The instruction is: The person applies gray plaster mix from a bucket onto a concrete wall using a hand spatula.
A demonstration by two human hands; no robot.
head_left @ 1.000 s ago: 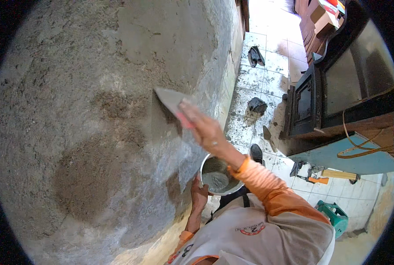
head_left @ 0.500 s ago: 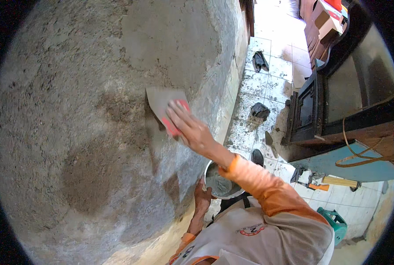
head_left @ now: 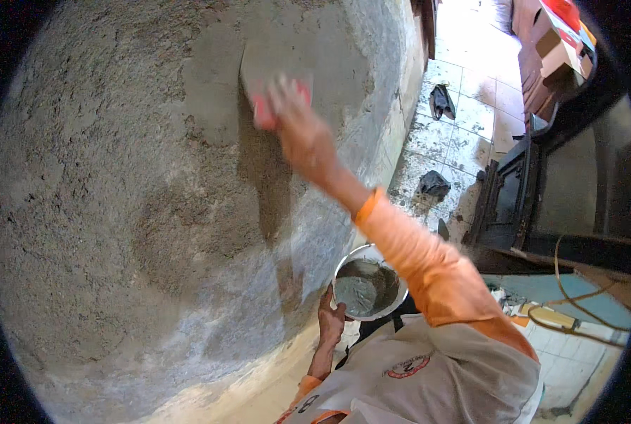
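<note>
My right hand (head_left: 298, 131) is closed on a plastering scraper (head_left: 262, 113) with a red grip, its wide blade laid against the grey wall (head_left: 110, 141). Motion blurs the fingers and the blade. Fresh smooth plaster surrounds the blade, while rough, darker patches show lower down and to the left. Below, my left hand (head_left: 331, 318) grips the rim and side of a white bucket (head_left: 339, 272). Wet grey mortar (head_left: 361, 293) lies inside it. The bucket is close to the wall, in front of my body.
White floor tiles (head_left: 439, 138) spattered with mortar run along the wall. Two black plastic bags (head_left: 435, 184) lie on them. A dark wooden cabinet with glass (head_left: 584, 177) stands at the right, with a looped tan cable (head_left: 559, 283) near it. An open cardboard box (head_left: 563, 53) is at the far right.
My right hand has moved the scraper up the wall. The bucket now shows more fully, still held by my left hand. The whole view has shifted slightly.
</note>
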